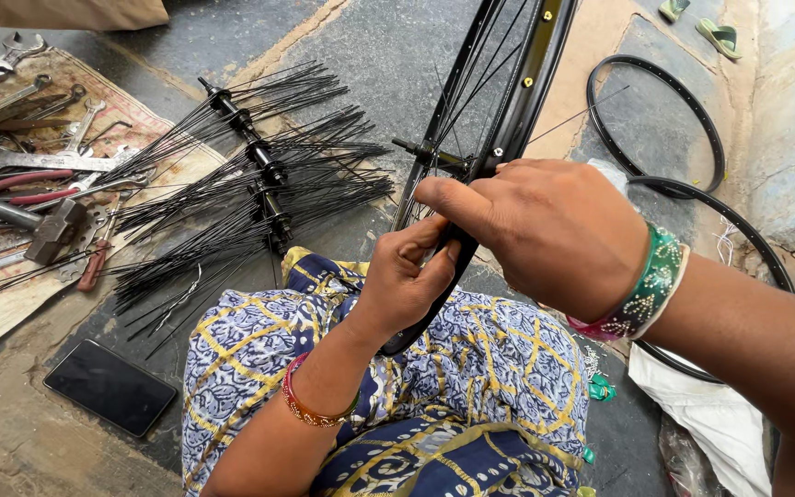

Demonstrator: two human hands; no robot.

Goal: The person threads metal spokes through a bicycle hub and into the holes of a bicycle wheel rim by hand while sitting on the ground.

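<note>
A black bicycle wheel rim (pixel 531 78) with thin black spokes stands upright between my knees, its hub (pixel 430 155) left of the rim. My left hand (pixel 407 276) grips the rim's lower edge from below, fingers curled around it. My right hand (pixel 545 230) lies over the rim from the right, thumb and fingers pinched at the rim wall where a spoke meets it. Both wrists wear bangles. What the right fingertips hold is hidden by the hand.
Several hubs with loose black spokes (pixel 250 175) lie fanned on the ground at left. Spanners, a hammer (pixel 43 230) and pliers lie on a mat far left. A dark phone (pixel 110 387) lies near my knee. Two bare rims (pixel 655 120) lie at right, sandals at top right.
</note>
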